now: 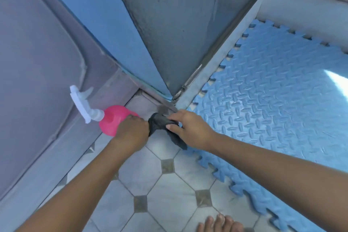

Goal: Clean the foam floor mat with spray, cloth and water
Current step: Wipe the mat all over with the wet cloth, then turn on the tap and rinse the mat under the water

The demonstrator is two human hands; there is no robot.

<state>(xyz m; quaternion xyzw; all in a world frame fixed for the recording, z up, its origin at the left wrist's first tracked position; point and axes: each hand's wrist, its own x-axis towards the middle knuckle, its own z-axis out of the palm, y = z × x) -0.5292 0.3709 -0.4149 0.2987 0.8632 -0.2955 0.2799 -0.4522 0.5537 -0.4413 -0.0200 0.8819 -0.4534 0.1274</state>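
Both bare forearms reach forward and converge, the hands almost meeting. The left hand (pixel 131 130) sits knuckles-up, fingers curled round the pink spray bottle (pixel 113 120). The right hand (pixel 190 128) pinches the dark cloth (pixel 162 124) between thumb and fingers. Bare toes (pixel 220 222) peek in at the bottom edge.

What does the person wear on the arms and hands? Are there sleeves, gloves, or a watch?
Nothing worn is visible. The left hand and the right hand have no gloves, and no ring shows. No watch or bracelet shows either. The forearms are bare as far as the picture's edge, so no sleeve appears.
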